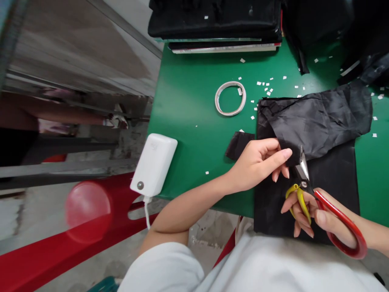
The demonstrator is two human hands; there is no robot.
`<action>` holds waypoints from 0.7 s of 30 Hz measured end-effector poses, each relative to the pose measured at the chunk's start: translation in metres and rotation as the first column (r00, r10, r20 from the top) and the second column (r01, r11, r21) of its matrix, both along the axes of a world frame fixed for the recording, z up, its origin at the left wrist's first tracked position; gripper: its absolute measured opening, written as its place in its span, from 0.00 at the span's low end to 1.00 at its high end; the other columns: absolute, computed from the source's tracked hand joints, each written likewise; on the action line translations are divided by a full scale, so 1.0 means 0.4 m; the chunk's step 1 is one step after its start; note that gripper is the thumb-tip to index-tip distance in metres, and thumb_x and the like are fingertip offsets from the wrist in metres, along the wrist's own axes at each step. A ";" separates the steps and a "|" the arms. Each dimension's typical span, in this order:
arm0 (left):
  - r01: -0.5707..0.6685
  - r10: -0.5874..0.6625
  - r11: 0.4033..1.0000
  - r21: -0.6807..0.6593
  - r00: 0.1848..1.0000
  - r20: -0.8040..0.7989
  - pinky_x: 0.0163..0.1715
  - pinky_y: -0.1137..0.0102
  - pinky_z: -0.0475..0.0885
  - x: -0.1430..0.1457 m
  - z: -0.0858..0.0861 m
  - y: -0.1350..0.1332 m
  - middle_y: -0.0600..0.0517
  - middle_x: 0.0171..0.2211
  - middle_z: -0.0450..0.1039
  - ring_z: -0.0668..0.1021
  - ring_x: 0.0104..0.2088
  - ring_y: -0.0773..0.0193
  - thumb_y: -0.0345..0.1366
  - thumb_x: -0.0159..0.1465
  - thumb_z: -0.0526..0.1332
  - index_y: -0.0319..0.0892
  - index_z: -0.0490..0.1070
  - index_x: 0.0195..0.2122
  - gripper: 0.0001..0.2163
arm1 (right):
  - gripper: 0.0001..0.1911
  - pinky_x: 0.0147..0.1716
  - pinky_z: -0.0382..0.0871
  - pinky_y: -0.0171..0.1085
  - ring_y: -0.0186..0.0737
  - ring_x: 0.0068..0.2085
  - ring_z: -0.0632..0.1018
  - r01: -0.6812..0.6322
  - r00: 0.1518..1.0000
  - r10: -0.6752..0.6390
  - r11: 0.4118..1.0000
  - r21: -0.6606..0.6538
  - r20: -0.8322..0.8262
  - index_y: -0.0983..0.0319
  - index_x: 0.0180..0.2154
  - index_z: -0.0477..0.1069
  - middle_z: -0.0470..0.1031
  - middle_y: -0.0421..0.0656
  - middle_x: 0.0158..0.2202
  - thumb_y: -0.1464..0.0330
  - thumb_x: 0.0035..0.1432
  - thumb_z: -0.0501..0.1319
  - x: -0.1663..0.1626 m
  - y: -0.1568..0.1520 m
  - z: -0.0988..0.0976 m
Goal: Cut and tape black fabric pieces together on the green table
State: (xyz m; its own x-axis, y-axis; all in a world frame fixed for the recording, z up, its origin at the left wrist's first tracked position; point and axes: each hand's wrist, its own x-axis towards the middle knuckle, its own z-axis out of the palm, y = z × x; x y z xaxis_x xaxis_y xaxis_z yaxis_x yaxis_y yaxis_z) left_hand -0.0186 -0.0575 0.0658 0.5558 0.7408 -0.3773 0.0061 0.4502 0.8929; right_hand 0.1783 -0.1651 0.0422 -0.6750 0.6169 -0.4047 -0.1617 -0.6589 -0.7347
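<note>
Plainly, left hand (258,164) pinches one cloth (319,117) (right hand (306,213): one scissors (304,178)).

On the flat green tabletop (188,101) before us, a thin ring of white tape (230,98) lies among scattered small white paper scraps (267,87). A white rounded plastic box (154,164) with a white cable (147,213) sits at the table's left edge. We see a stack of black folded material (214,20) at the far side.

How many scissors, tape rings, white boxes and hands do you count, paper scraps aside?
Scissors: 1
Tape ring: 1
White box: 1
Hands: 2, left hand pinching black fabric, right hand gripping the scissors
Total: 5
</note>
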 end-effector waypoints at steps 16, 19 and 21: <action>-0.014 0.014 1.000 0.007 1.000 -0.024 0.17 0.79 0.64 0.005 -0.012 -0.009 0.55 0.19 0.74 0.71 0.14 0.75 0.47 0.61 0.67 0.38 0.66 0.26 0.18 | 0.34 0.29 0.79 0.38 0.30 0.17 0.66 0.077 0.995 -0.080 0.996 -0.053 -0.067 0.60 0.38 0.75 0.63 0.33 0.20 0.39 0.63 0.46 -0.030 -0.021 -0.043; -0.020 0.020 1.000 0.014 0.999 -0.031 0.16 0.79 0.64 0.006 -0.014 -0.012 0.55 0.19 0.74 0.71 0.14 0.75 0.46 0.61 0.67 0.38 0.66 0.26 0.18 | 0.35 0.29 0.79 0.38 0.30 0.17 0.66 0.076 0.995 -0.079 0.996 -0.054 -0.056 0.60 0.38 0.74 0.63 0.34 0.19 0.40 0.64 0.45 -0.032 -0.018 -0.039; -0.024 0.024 1.000 0.016 0.999 -0.035 0.15 0.80 0.63 0.006 -0.013 -0.013 0.55 0.19 0.74 0.71 0.14 0.75 0.46 0.61 0.67 0.38 0.66 0.26 0.17 | 0.34 0.29 0.79 0.38 0.30 0.16 0.65 0.075 0.995 -0.079 0.995 -0.060 -0.054 0.61 0.37 0.74 0.62 0.34 0.19 0.40 0.64 0.45 -0.034 -0.014 -0.033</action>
